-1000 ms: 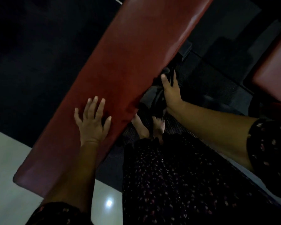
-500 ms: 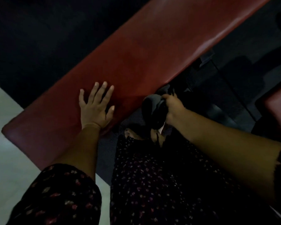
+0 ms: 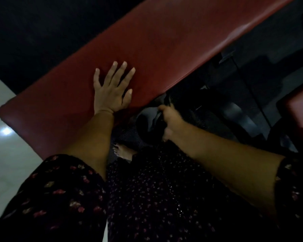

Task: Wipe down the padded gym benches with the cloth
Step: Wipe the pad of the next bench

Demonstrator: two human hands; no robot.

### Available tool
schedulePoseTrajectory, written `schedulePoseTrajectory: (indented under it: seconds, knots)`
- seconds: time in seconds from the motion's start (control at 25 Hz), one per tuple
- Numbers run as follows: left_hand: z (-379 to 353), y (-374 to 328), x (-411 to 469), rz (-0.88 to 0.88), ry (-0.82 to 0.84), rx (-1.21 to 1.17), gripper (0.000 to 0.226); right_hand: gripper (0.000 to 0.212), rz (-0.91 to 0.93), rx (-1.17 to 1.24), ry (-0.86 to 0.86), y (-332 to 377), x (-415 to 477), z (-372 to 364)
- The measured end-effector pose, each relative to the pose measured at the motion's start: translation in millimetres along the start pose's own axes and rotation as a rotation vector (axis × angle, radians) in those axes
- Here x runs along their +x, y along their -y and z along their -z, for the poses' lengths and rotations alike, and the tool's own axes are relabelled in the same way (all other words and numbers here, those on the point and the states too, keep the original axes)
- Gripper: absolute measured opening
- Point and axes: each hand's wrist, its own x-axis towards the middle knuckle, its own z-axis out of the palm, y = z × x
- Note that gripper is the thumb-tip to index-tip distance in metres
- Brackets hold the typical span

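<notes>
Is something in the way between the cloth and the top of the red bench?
Only the left hand, lying flat on the red bench near its edge. The right hand grips the cloth just below that edge; nothing else visible blocks it.

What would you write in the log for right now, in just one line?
left hand: flat on red bench pad | right hand: grips dark cloth by pad's near edge | cloth-pad contact: cannot tell

The left hand (image 3: 112, 91) rests flat, fingers spread, on the red padded bench (image 3: 164, 42); the right hand (image 3: 170, 122) grips a dark cloth (image 3: 147, 126) just beside its near edge.
</notes>
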Motion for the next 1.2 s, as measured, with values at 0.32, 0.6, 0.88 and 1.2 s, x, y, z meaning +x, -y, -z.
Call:
schedulePoseTrajectory:
  seconds: [0.32, 0.6, 0.88, 1.2]
  knots:
    - [26, 40, -24, -0.181, 0.042, -0.098, 0.049, 0.075, 0.281, 0.058, -0.065, -46, -36, -39]
    - [48, 115, -132, -0.121, 0.113, 0.044, 0.053, 0.082, 0.489, -0.526, -0.146, -127, -60, -69]
    - [43, 112, -143, -0.009, 0.083, 0.007, 0.051, 0.085, 0.577, -0.804, 0.01, -194, -86, -99]
    - [50, 121, -179, 0.423, 0.021, -0.099, 0.055, 0.041, 1.829, -1.815, 0.066, -175, -56, -21]
